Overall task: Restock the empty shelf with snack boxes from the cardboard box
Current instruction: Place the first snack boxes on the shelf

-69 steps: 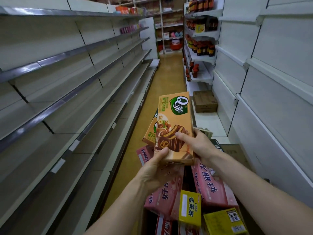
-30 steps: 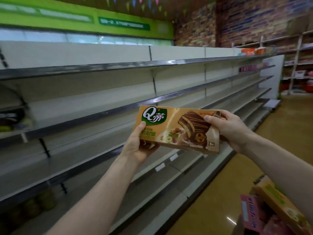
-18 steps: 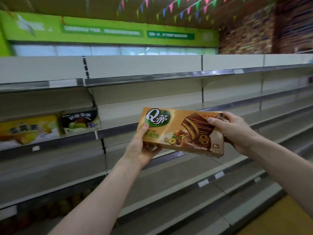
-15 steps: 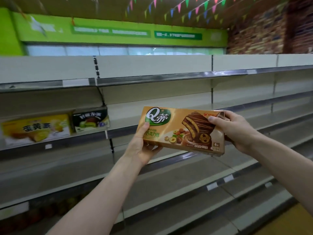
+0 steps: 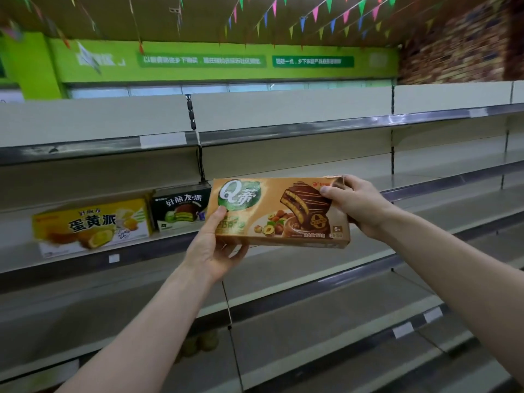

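I hold a tan snack box (image 5: pixel 279 212) with a chocolate cake picture level in front of the shelving, front face toward me. My left hand (image 5: pixel 217 246) grips its lower left corner, thumb on the front. My right hand (image 5: pixel 358 205) grips its upper right end. On the shelf (image 5: pixel 425 191) behind, to the left of the held box, stand a yellow snack box (image 5: pixel 92 224) and a black snack box (image 5: pixel 181 208) side by side. The cardboard box is out of view.
Long grey shelves run across the view at several heights, with a top shelf (image 5: pixel 312 127) above and lower shelves (image 5: pixel 326 282) below. White price tags (image 5: pixel 162 139) sit on the shelf rails. Dark round items (image 5: pixel 198 343) lie deep under a low shelf.
I turned from the cardboard box in the aisle to face the shelving. The tan box went from upright to level, and the yellow and black boxes came into view at left.
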A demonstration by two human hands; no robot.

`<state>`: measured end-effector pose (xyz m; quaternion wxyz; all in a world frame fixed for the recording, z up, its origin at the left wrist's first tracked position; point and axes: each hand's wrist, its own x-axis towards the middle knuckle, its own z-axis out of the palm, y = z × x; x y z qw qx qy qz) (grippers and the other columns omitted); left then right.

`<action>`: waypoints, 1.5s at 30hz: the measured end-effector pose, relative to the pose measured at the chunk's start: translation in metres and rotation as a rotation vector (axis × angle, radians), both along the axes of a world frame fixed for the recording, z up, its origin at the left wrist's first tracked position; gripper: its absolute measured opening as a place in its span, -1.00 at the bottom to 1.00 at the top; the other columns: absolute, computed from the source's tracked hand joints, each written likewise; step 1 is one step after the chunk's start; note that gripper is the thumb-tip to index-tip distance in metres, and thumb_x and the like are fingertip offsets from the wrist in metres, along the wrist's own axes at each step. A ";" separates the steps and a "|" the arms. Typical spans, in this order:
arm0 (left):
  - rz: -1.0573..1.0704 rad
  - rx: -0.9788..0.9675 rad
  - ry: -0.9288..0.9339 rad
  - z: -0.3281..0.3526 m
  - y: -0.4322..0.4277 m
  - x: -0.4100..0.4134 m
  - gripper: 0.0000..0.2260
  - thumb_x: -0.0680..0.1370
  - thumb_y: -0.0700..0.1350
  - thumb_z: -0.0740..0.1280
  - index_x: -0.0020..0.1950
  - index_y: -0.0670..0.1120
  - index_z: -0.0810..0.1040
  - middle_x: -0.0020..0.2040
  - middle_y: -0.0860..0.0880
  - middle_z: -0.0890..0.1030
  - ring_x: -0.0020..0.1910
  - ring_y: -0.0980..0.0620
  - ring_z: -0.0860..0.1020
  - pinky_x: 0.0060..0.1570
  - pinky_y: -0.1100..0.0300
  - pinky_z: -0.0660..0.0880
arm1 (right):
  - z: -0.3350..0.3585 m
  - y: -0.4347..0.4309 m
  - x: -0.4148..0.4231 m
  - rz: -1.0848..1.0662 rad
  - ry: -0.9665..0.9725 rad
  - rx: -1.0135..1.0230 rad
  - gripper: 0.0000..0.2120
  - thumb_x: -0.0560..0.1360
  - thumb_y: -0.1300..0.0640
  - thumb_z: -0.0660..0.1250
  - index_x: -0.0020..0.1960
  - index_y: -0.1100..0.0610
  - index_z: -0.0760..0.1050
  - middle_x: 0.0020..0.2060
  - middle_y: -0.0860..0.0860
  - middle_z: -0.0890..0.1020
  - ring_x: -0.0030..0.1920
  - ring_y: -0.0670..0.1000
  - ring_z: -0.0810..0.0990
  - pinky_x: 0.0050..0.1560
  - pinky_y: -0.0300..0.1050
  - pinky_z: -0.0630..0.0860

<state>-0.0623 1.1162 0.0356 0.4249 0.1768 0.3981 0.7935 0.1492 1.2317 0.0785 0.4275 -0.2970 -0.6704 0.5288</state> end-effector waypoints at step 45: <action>0.526 -0.587 0.590 0.006 0.285 -0.179 -0.71 0.45 -0.35 0.42 0.16 -0.23 0.57 0.08 -0.14 0.63 0.08 -0.10 0.58 0.02 0.10 0.51 | 0.011 0.357 -0.226 0.427 -0.308 0.123 -0.54 0.45 0.33 0.40 0.25 0.04 0.34 0.09 0.07 0.52 0.02 0.11 0.54 -0.20 -0.08 0.46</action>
